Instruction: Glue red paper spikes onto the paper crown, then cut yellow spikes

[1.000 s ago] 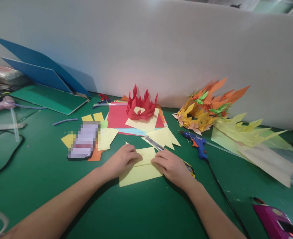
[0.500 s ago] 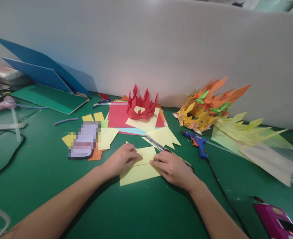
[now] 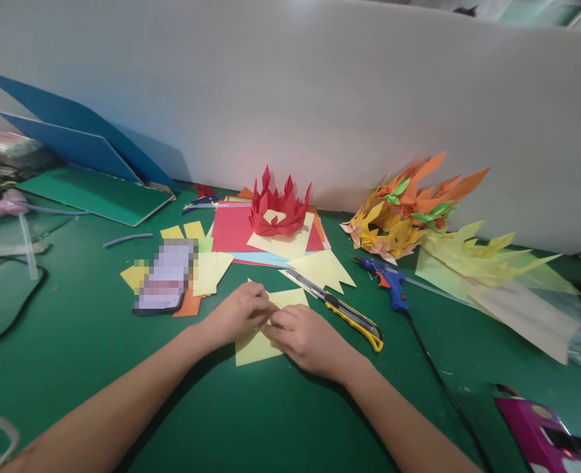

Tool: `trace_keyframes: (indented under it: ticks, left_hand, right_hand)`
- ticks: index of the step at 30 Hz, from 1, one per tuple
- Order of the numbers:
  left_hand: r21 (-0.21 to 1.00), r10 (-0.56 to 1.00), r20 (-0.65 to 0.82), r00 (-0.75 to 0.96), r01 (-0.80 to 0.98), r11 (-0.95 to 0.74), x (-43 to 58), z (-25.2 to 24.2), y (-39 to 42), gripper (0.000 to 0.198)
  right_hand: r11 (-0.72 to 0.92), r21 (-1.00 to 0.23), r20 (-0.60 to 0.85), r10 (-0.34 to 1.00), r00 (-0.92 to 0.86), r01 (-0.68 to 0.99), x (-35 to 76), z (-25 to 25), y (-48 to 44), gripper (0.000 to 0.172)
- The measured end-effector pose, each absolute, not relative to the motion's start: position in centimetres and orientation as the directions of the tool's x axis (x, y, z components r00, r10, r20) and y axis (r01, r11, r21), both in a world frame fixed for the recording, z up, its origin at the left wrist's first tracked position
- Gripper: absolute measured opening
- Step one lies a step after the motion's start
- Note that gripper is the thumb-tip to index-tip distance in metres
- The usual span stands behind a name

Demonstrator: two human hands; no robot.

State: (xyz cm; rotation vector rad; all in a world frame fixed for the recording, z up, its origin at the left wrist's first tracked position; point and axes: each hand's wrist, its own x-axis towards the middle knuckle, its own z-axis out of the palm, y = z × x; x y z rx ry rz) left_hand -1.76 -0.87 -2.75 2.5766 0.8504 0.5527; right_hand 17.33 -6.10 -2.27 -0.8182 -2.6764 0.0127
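A pale yellow sheet of paper [image 3: 252, 351] with a folded-over flap lies flat on the green table, partly covered by both hands. My left hand [image 3: 242, 312] grips its left part, thumb and fingers closed at the fold. My right hand [image 3: 311, 338] presses on the sheet's middle, its bent fingers together and meeting the left fingertips. The fingertips' exact hold is partly hidden. Just right of my right hand lies a yellow-and-black utility knife [image 3: 352, 315], blade pointing up and left. Yellow paper pieces [image 3: 325, 266] with notched edges rest behind it.
A red paper crown [image 3: 279, 210] stands on stacked coloured sheets. Rightward are a blue glue gun [image 3: 392, 286] with a cable, orange-and-yellow paper crowns [image 3: 394, 230] and a magenta box [image 3: 532, 427]. To the left lie a phone [image 3: 167, 272] and blue boards [image 3: 78, 144].
My right hand has moved left along the fold until it meets my left hand, uncovering the utility knife's handle. My left hand stays in place on the paper.
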Motion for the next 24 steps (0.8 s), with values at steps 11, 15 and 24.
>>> trace_keyframes:
  ticks: [11,15,24]
  left_hand:
    - [0.498,0.628,0.228,0.744,0.465,-0.732,-2.0,-2.6,-0.8,0.022]
    - [0.523,0.627,0.210,0.750,0.455,-0.720,-2.0,-2.5,-0.7,0.021]
    - [0.572,0.639,0.174,0.749,0.452,-0.685,-2.1,-2.0,-0.9,0.021]
  right_hand:
    - [0.805,-0.102,0.342,0.579,-0.740,0.584,16.9,-2.1,-6.2,0.020]
    - [0.794,-0.165,0.343,0.602,-0.721,0.585,18.0,-1.6,-6.4,0.023]
    - [0.644,-0.240,0.364,0.754,-0.547,0.727,22.1,-1.5,-7.0,0.027]
